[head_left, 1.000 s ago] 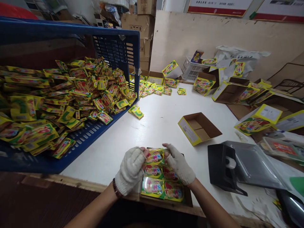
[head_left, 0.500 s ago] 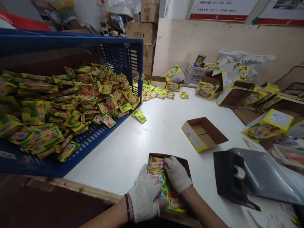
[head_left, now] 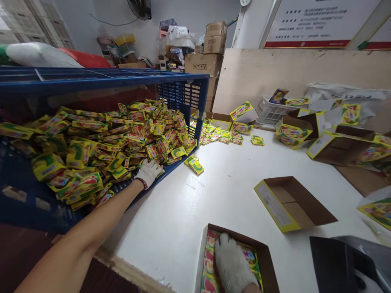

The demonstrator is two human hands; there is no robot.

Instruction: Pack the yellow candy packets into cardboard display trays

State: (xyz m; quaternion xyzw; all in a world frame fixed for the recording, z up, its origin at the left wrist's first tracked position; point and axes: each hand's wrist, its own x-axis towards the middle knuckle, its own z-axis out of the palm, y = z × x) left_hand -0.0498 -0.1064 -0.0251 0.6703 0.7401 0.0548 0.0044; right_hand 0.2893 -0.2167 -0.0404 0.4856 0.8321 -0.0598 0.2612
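Observation:
My left hand [head_left: 148, 173], in a white knit glove, reaches over the front edge of a blue crate [head_left: 180, 79]. Its fingers are stretched out over small yellow-green packets [head_left: 134, 138] heaped in that crate. My right hand [head_left: 232, 260], gloved too, lies palm down inside an open carton [head_left: 269, 260] at the bottom of the view. Flat packets [head_left: 209, 260] with red fruit pictures line the carton's left side. More packets show right of the hand; its palm hides those beneath.
A second open carton [head_left: 287, 203] stands on the white table [head_left: 174, 228]. Two loose packets [head_left: 194, 164] lie beside the crate. Printed cartons [head_left: 295, 132], a white basket [head_left: 270, 110] and scattered packets are at the back. A black object [head_left: 339, 264] sits at the lower right.
My left hand has left the carton and moved to the crate's packets at the left. My right hand stays in the carton, now lying over the packets. The view has swung left.

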